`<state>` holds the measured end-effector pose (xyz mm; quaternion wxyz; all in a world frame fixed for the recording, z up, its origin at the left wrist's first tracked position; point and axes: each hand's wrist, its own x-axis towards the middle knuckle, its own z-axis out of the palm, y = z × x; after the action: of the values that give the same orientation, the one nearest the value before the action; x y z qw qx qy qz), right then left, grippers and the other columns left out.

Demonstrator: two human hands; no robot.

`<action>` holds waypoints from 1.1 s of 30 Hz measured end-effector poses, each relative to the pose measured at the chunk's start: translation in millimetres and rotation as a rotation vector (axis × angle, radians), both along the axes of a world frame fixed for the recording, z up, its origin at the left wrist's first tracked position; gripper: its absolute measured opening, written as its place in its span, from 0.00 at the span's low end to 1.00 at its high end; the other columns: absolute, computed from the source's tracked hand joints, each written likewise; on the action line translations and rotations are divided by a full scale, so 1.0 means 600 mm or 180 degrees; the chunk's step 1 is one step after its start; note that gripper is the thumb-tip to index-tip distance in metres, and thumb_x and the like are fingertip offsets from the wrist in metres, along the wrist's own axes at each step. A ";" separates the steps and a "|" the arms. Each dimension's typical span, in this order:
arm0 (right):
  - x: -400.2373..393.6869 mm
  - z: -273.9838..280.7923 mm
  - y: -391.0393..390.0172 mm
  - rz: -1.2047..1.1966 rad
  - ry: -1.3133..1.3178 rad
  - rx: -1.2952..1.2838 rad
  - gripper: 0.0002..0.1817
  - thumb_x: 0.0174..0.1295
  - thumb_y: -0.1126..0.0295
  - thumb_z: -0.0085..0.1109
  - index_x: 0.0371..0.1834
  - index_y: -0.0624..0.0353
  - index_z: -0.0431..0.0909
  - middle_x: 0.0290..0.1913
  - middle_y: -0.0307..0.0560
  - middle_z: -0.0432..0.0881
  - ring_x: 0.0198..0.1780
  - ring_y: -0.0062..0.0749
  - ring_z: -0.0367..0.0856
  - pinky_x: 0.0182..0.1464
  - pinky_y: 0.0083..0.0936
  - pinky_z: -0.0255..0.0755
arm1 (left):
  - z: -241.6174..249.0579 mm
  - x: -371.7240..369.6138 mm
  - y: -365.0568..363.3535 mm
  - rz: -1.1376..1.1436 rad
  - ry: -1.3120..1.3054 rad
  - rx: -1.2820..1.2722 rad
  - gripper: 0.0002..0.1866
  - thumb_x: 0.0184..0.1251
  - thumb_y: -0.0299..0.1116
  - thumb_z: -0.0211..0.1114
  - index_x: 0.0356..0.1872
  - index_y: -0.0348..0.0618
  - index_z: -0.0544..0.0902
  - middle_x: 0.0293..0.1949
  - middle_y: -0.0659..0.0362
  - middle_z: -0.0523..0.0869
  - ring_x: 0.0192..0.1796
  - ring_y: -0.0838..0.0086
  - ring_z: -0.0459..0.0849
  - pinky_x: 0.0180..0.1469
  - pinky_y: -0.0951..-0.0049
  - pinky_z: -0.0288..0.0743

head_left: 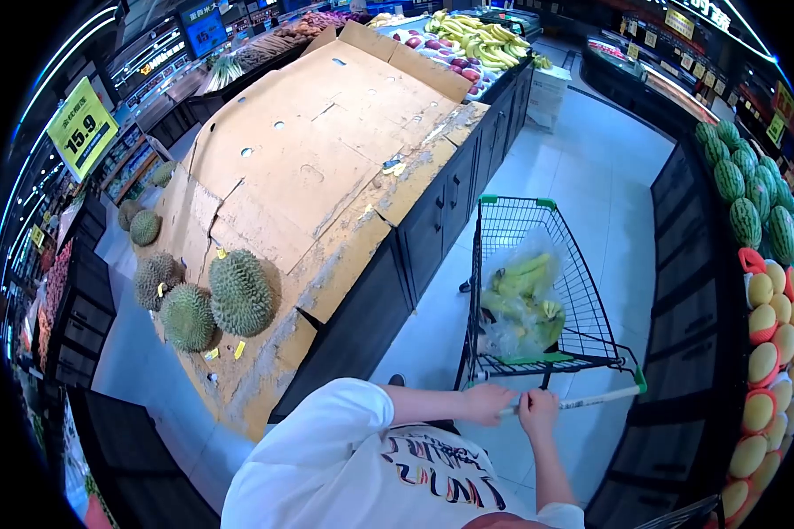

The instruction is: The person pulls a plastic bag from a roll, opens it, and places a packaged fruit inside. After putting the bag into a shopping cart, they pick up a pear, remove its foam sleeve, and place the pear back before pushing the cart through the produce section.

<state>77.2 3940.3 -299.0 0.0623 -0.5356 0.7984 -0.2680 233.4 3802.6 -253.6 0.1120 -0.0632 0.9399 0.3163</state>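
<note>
Both hands are at the handle bar point(598, 399) of a black wire shopping cart point(591, 300) with green corners. My left hand point(488, 404) is at the bar's left end, its fingers closed round it. Close beside it, my right hand point(538, 407) grips the bar too. Inside the cart lie clear plastic bags holding green-yellow bananas point(525, 278). To the left, several spiky green durians, one of them large point(241, 293), rest on a cardboard-covered stand point(300, 167).
Bananas point(476, 40) and red-purple fruit point(461, 66) lie at the stand's far end. Watermelons point(730, 180) and yellow melons in red nets point(750, 410) line the right side. A yellow price sign point(82, 130) hangs at left. The tiled aisle point(569, 167) runs ahead between dark cabinets.
</note>
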 end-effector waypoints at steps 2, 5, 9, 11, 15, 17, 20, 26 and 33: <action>-0.020 0.024 -0.022 0.0436 -0.0248 -0.0370 0.10 0.56 0.63 0.65 0.31 0.56 0.79 0.33 0.46 0.82 0.43 0.45 0.79 0.51 0.43 0.66 | -0.019 -0.021 -0.011 -0.0160 -0.0667 -0.0148 0.36 0.57 0.40 0.69 0.64 0.37 0.66 0.51 0.45 0.82 0.51 0.53 0.85 0.53 0.53 0.80; -0.063 0.090 -0.048 0.0944 0.0158 -0.0263 0.13 0.53 0.61 0.68 0.35 0.55 0.79 0.33 0.45 0.83 0.45 0.44 0.80 0.54 0.43 0.67 | -0.044 -0.040 -0.053 0.0494 -0.0687 -0.0309 0.32 0.57 0.40 0.69 0.59 0.40 0.67 0.48 0.48 0.84 0.48 0.53 0.87 0.48 0.52 0.82; -0.161 0.046 -0.107 0.0956 0.0564 0.0846 0.16 0.48 0.58 0.71 0.36 0.53 0.81 0.34 0.45 0.84 0.42 0.45 0.83 0.50 0.42 0.73 | -0.047 -0.059 -0.137 0.1103 -0.0640 -0.0549 0.26 0.57 0.41 0.69 0.55 0.41 0.76 0.42 0.52 0.88 0.45 0.56 0.89 0.47 0.54 0.83; -0.197 0.014 -0.160 0.0677 0.0715 0.1472 0.12 0.48 0.58 0.69 0.31 0.51 0.84 0.31 0.47 0.86 0.36 0.46 0.86 0.40 0.42 0.79 | -0.017 -0.069 -0.185 0.1142 -0.0898 -0.0588 0.20 0.57 0.42 0.69 0.48 0.41 0.83 0.40 0.52 0.90 0.44 0.57 0.90 0.47 0.56 0.84; -0.192 0.001 -0.252 0.0219 0.0901 0.1801 0.08 0.48 0.60 0.67 0.26 0.51 0.86 0.28 0.48 0.87 0.34 0.47 0.87 0.39 0.44 0.80 | -0.049 -0.086 -0.287 0.1046 -0.0959 -0.0767 0.13 0.58 0.41 0.68 0.38 0.45 0.90 0.37 0.52 0.91 0.42 0.60 0.91 0.46 0.60 0.84; -0.200 -0.009 -0.295 0.0126 0.0849 0.1994 0.10 0.49 0.58 0.66 0.25 0.51 0.85 0.30 0.50 0.87 0.36 0.49 0.87 0.40 0.45 0.80 | -0.059 -0.099 -0.337 0.0937 -0.0947 -0.0754 0.12 0.58 0.40 0.67 0.38 0.46 0.90 0.37 0.52 0.91 0.42 0.59 0.91 0.46 0.59 0.84; -0.215 -0.005 -0.372 0.0238 0.0827 0.2303 0.12 0.50 0.55 0.65 0.25 0.52 0.86 0.31 0.51 0.87 0.37 0.50 0.86 0.42 0.45 0.80 | -0.057 -0.114 -0.414 0.0803 -0.0839 -0.0759 0.11 0.57 0.39 0.67 0.37 0.47 0.90 0.37 0.52 0.91 0.42 0.59 0.90 0.46 0.59 0.84; -0.300 -0.041 -0.488 0.0592 0.0756 0.2618 0.16 0.51 0.51 0.63 0.29 0.52 0.87 0.32 0.51 0.87 0.39 0.51 0.86 0.45 0.46 0.81 | -0.100 -0.158 -0.560 0.0677 -0.0300 -0.0422 0.13 0.55 0.39 0.69 0.39 0.47 0.89 0.41 0.51 0.90 0.45 0.58 0.90 0.48 0.58 0.83; -0.331 -0.018 -0.612 0.0059 0.0570 0.2859 0.14 0.50 0.54 0.61 0.30 0.50 0.89 0.36 0.52 0.88 0.43 0.50 0.87 0.47 0.44 0.82 | -0.055 -0.216 -0.711 0.0664 -0.1165 -0.0524 0.17 0.56 0.41 0.69 0.46 0.48 0.89 0.46 0.56 0.90 0.51 0.63 0.89 0.53 0.62 0.82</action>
<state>-121.7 3573.1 -309.6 0.2215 -0.4837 0.8329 0.1526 103.8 3376.2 -286.8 0.2418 -0.2252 0.9150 0.2317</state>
